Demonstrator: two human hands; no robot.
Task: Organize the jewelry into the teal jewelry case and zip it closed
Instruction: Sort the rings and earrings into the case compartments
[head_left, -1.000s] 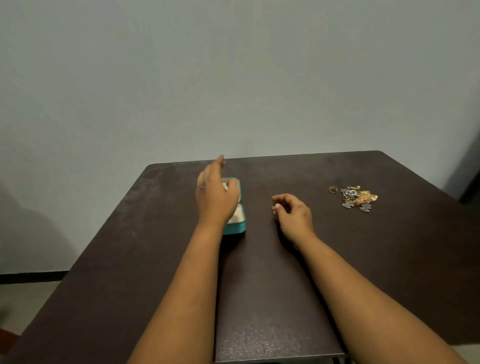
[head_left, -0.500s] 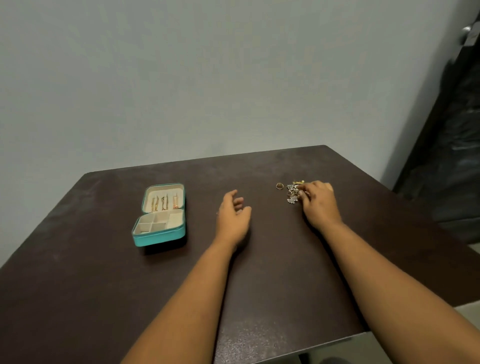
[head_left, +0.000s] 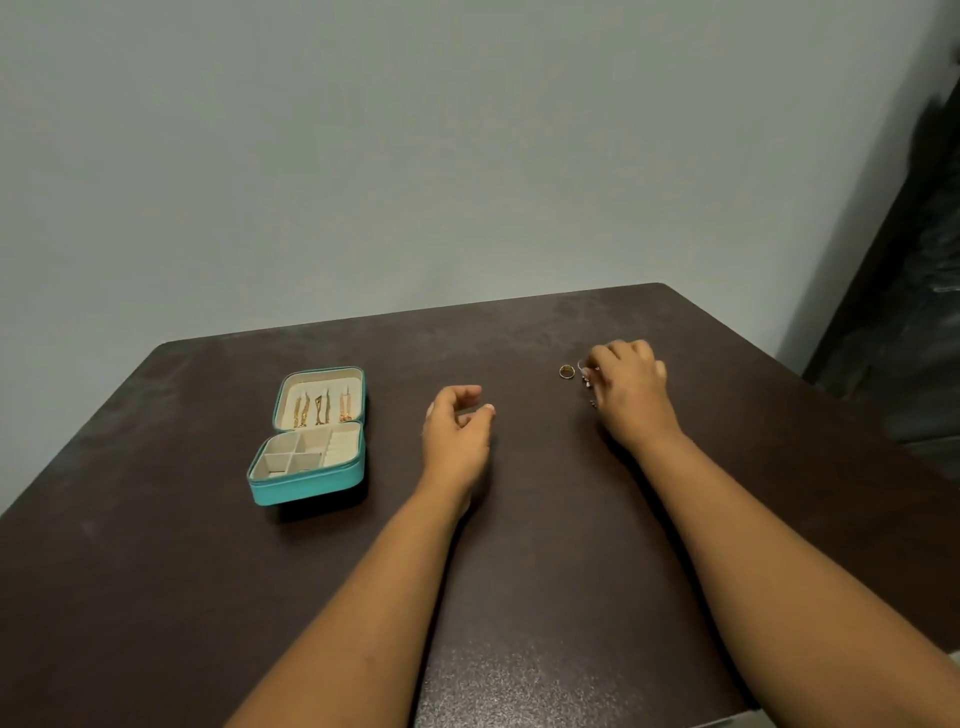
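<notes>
Since half a second earlier, right hand (head_left: 626, 395) had curled over the jewelry (head_left: 588, 383), fingers grasping it, right of the open case (head_left: 306, 480). Ring (head_left: 567, 371) lay just beside. Left hand (head_left: 454, 428) rested between, loosely curled, holding nothing.

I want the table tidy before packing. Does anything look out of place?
Only the small gold ring, lying alone on the dark brown table, apart from the open teal jewelry case. The right hand covers the other loose jewelry.
</notes>
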